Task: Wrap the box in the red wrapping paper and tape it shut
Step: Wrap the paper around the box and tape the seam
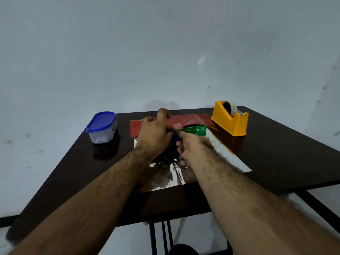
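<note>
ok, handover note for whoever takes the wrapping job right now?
Left hand: pressing the red paper down on top of the box.
Right hand: at the same fold, fingers curled; what it pinches is unclear.
Tape dispenser: right of the box, untouched.
Done: far flap folded over the top.
Left: the box's green side is bare and the near silver flap lies flat; fold, tape, close ends.

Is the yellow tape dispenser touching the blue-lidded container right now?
Apart. The head view shows the tape dispenser on the table's right and the blue-lidded container on its left, with both hands and the red wrapping paper between them.
</note>
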Action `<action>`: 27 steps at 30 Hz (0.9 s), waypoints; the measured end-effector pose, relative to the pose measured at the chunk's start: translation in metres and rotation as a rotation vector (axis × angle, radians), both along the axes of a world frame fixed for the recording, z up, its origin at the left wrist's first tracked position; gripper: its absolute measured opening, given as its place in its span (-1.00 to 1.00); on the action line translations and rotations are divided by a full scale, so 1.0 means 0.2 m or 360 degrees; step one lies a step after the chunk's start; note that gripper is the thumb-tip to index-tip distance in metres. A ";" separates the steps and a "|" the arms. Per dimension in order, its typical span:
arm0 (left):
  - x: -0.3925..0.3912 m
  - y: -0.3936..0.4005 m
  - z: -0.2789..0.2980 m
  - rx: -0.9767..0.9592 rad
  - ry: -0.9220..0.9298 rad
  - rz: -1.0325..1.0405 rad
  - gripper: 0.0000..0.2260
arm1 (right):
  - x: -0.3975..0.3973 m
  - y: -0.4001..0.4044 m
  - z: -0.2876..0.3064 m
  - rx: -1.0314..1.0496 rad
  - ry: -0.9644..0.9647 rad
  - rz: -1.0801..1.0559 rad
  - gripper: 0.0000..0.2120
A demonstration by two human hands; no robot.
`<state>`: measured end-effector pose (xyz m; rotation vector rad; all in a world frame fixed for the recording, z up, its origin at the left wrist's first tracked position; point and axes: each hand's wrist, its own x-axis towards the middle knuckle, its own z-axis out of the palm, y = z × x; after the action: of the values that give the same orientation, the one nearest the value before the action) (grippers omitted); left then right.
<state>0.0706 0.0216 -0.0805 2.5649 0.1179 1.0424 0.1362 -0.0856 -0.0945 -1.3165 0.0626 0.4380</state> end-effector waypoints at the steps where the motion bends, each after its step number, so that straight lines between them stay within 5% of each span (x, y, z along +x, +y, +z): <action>1: 0.00 0.00 -0.01 -0.0013 0.0001 -0.0003 -0.58 | 0.00 0.00 0.00 -0.0009 0.0023 0.0023 -0.85; 5: 0.01 0.05 -0.02 -0.0117 0.0028 -0.0009 -0.51 | 0.00 -0.01 0.01 -0.0153 0.0164 0.0058 -0.86; 10: 0.02 0.09 -0.03 -0.0170 0.0049 -0.0010 -0.44 | -0.04 -0.05 0.04 -0.0329 -0.0011 0.0067 -0.84; 17: 0.03 0.12 -0.03 -0.0210 0.0090 -0.0029 -0.43 | 0.07 -0.20 0.08 -0.1159 -0.2027 -0.0390 -0.79; 22: 0.03 0.14 -0.04 -0.0157 0.0068 -0.0082 -0.37 | 0.24 -0.25 0.17 -0.1720 -0.2326 0.0468 -0.33; 27: 0.06 0.19 -0.05 -0.0091 0.0112 -0.0061 -0.36 | 0.29 -0.27 0.15 -0.1946 -0.2374 0.0606 -0.31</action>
<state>0.0822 0.0593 -0.0914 2.5425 0.1150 0.9220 0.1936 -0.1390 -0.0644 -2.5635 -1.3687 -0.4795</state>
